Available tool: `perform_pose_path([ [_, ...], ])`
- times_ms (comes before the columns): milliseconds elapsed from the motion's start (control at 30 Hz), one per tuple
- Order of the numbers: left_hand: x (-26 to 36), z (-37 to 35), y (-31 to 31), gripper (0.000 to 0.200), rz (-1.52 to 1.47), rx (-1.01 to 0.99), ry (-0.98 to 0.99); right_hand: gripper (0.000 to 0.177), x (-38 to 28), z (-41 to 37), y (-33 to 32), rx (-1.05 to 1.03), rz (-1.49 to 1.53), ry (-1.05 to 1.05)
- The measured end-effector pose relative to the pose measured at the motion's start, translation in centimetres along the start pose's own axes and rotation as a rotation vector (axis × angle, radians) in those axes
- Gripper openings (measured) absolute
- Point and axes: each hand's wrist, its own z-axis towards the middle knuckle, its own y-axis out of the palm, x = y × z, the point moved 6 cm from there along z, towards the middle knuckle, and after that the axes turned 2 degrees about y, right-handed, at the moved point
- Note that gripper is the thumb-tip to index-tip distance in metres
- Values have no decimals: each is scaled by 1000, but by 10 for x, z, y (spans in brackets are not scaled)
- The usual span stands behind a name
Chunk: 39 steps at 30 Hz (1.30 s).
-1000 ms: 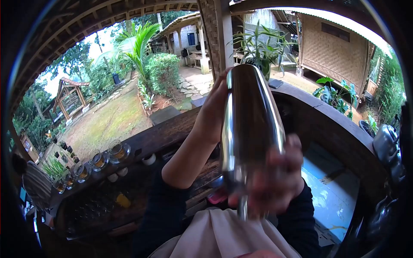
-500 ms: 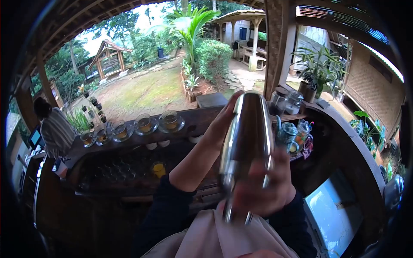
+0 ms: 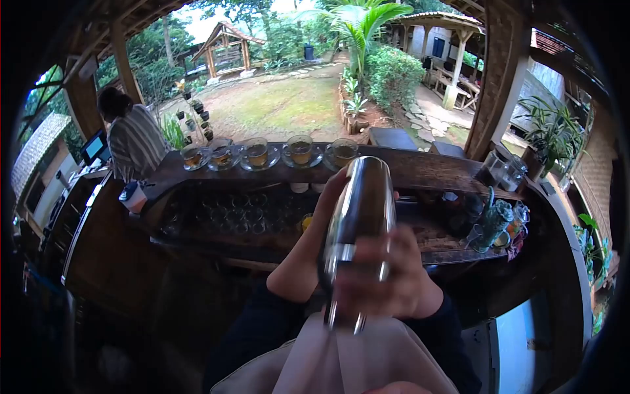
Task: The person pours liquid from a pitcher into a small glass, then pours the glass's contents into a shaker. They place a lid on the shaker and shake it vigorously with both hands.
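Note:
A shiny metal cocktail shaker (image 3: pixel 367 200) is tilted upright in front of my chest, held between both hands. My left hand (image 3: pixel 335 189) is closed round its upper part from the left and behind; most of its fingers are hidden by the metal, with a fingertip showing at the right edge. Lower down, my right hand (image 3: pixel 387 272) wraps the shaker from the right, its fingers blurred by motion. Just beyond stands a row of several glass cups (image 3: pixel 300 152) with amber drink on saucers, along the counter (image 3: pixel 420 163).
Upturned glasses (image 3: pixel 243 213) fill a lower shelf, near a glass of yellow liquid (image 3: pixel 306 222). Lidded jars (image 3: pixel 510 176) and a bluish glass pitcher (image 3: pixel 497 222) stand at the right. A person in a striped shirt (image 3: pixel 134 141) is by a screen (image 3: pixel 94 148) at the left. A pale blue panel (image 3: pixel 515 345) lies low right.
My view has turned left, so the counter and garden sit further right. The shaker, still in both hands, appears slightly lower and further left in view.

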Motion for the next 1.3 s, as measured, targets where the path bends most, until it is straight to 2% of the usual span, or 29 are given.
perform_pose_path([
  [33, 6, -20, 12, 67, 52, -221, 91, 25, -26, -6, 11, 152, 9, -204],
  [67, 14, -21, 25, 72, 153, -601, 470, 21, -43, -6, 10, 141, 65, -328],
  [100, 28, -29, 16, 72, 381, -618, 400, 21, -40, -8, 18, 149, 75, -332],
  [167, 34, -38, -15, 68, 192, -406, 318, 20, -19, -15, 40, 189, 208, -208],
  [233, 20, -43, -4, 52, -644, -426, -285, 20, 42, -20, 74, -39, 56, 227],
  [267, 35, -43, -82, 60, -275, 97, 158, 23, 73, -30, 97, 86, 132, 527],
  [300, 29, -44, -82, 60, -270, 107, 162, 25, 95, -42, 115, 213, 203, 819],
  [367, 43, -54, -98, 60, 107, 655, 426, 27, 82, -32, 110, 246, 225, 800],
  [400, 56, -57, -88, 60, 117, 643, 438, 29, 74, -24, 102, 273, 238, 781],
  [467, 46, -73, -33, 58, -269, 180, -11, 27, 13, 16, 65, 111, 93, 320],
  [500, 49, -84, 2, 57, -122, 116, 119, 25, -17, 20, 55, 279, 189, 187],
  [567, 59, -85, 37, 71, 215, -560, 510, 23, -35, 17, 53, 454, 285, 48],
  [633, 76, -87, 23, 71, 288, -667, 466, 22, -45, 0, 59, 534, 281, -360],
  [700, 73, -88, -16, 53, 77, -259, -8, 21, -5, 7, 85, 192, 264, -85],
  [733, 90, -87, -47, 43, 215, 131, 259, 26, 27, -4, 111, 92, 253, 114],
  [767, 88, -78, -86, 43, -237, 35, 217, 30, 57, -9, 135, 219, 321, 458],
  [800, 89, -70, -103, 42, -125, 266, 324, 35, 73, -11, 147, 261, 359, 743],
  [833, 90, -74, -117, 42, -18, 507, 431, 35, 65, -13, 141, 259, 360, 751],
  [900, 69, -80, -47, 44, -336, -47, 101, 32, 33, 10, 111, 193, 287, 335],
  [933, 78, -82, -20, 49, 132, 371, 202, 30, 2, 15, 91, 169, 264, 145],
  [967, 78, -85, 18, 52, 226, 67, 125, 28, -24, 19, 77, 143, 243, -41],
  [1033, 79, -86, 61, 53, 309, -571, 432, 27, -52, 16, 59, 475, 214, -560],
  [1067, 85, -86, 59, 50, 416, -696, 365, 27, -47, 9, 63, 477, 214, -558],
  [1100, 98, -85, 45, 50, 416, -693, 361, 30, -24, 3, 74, 388, 345, -266],
  [1167, 120, -75, -31, 44, 193, -74, 248, 39, 38, -17, 115, 218, 622, 560],
  [1200, 127, -71, -81, 46, 154, 163, 360, 42, 62, -16, 131, 271, 183, 342],
  [1233, 127, -65, -118, 48, 116, 393, 470, 41, 103, -23, 154, 350, 359, 691],
  [1267, 119, -74, -143, 47, -93, 864, 490, 53, 128, -44, 171, 420, 555, 1025],
  [1300, 116, -74, -139, 47, -82, 844, 498, 53, 122, -32, 162, 424, 554, 1001],
])
